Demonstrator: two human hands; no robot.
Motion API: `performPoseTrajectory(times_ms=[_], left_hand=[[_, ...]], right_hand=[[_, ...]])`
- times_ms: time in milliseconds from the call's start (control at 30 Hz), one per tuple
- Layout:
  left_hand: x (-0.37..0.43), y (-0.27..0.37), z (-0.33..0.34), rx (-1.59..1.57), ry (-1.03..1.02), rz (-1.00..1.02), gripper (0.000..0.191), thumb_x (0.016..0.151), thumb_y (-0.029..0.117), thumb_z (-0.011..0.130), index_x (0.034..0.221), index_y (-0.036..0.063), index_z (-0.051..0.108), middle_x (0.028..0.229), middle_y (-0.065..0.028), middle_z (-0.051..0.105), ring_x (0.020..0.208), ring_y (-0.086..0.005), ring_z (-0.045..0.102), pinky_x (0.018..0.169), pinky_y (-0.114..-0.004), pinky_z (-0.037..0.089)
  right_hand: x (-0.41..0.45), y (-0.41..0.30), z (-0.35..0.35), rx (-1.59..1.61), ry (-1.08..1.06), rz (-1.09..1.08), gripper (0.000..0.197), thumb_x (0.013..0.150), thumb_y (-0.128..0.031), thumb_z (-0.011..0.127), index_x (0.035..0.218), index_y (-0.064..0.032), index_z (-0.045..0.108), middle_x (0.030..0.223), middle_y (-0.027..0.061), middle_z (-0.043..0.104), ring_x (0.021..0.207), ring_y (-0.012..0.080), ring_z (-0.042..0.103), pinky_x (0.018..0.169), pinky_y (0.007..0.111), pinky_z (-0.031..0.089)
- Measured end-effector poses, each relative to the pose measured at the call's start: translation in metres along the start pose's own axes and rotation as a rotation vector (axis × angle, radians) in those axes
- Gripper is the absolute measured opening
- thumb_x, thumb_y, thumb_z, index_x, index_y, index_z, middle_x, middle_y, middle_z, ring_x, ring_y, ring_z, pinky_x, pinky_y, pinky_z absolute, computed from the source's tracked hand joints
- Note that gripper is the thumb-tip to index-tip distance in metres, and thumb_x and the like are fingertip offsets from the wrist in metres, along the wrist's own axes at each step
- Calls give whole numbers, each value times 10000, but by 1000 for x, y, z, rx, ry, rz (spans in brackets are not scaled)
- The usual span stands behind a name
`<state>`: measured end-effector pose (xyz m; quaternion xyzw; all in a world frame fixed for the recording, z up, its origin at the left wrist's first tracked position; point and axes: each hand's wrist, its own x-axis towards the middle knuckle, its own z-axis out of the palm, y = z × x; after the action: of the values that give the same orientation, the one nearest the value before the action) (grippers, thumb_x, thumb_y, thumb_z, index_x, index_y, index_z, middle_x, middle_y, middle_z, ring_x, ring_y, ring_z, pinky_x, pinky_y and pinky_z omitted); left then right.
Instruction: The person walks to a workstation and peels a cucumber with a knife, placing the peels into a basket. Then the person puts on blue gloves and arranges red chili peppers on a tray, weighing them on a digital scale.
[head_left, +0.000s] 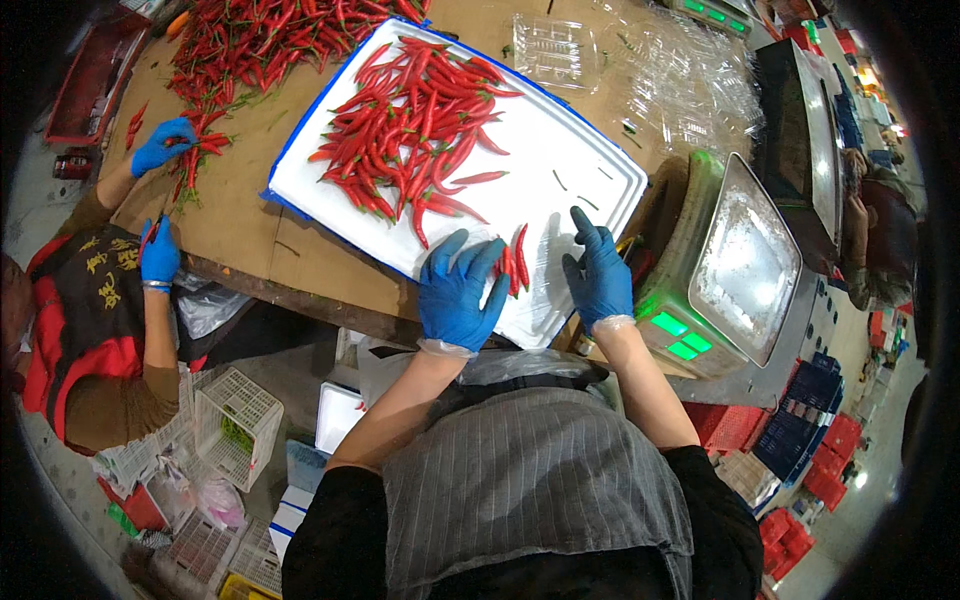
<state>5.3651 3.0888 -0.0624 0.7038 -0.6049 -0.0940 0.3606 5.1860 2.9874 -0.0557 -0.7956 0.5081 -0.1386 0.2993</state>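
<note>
A white foam tray with blue tape along its edge lies in front of me, bearing a heap of red chili peppers with green stem ends. Over its near edge is my left hand, in a blue glove, fingers spread. A few separate chilies lie beside its thumb and index finger; whether the fingertips touch them is unclear. My right hand, also blue-gloved, hovers at the tray's right side with fingers apart and nothing in them. Small cut stems are scattered just beyond it.
At right stands a weighing scale with lit green displays. Clear plastic clamshell boxes pile up behind the tray. A larger chili heap covers the table's far left, where a co-worker's gloved hands handle chilies and scissors.
</note>
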Motion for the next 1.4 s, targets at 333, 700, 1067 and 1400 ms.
performPoseTrajectory(times_ms=[333, 700, 1067, 1400], left_hand=[[24, -48, -26, 216, 108, -326, 481, 782, 120, 703, 1245, 92, 571, 1064, -142, 632, 991, -335, 571, 852, -443, 456], [25, -63, -42, -348, 334, -523, 323, 820, -71, 591, 1118, 41, 651, 1025, -97, 598, 956, -222, 593, 862, -316, 478], [25, -16, -19, -221, -5, 38, 315, 661, -68, 627, 889, 135, 704, 1164, -91, 590, 1134, -328, 514, 983, -435, 415], [22, -18, 9, -138, -19, 155, 285, 717, -25, 626, 918, 157, 711, 1159, -69, 609, 1109, -314, 541, 964, -423, 425]], right_hand=[[63, -57, 20, 156, -51, -359, 185, 842, -1, 623, 1022, -42, 629, 927, 153, 626, 861, 318, 650, 732, 336, 521], [102, -98, 54, -104, -257, -226, 253, 811, -113, 622, 1063, -100, 613, 1006, 161, 637, 879, 354, 649, 752, 425, 525], [45, -47, -36, 66, -64, -581, 318, 757, 13, 643, 1047, -116, 660, 1034, 116, 611, 833, 299, 660, 719, 353, 540], [-4, -2, -8, -144, -200, -522, 420, 803, -3, 589, 1192, -159, 616, 1166, 123, 625, 976, 313, 645, 819, 353, 546]])
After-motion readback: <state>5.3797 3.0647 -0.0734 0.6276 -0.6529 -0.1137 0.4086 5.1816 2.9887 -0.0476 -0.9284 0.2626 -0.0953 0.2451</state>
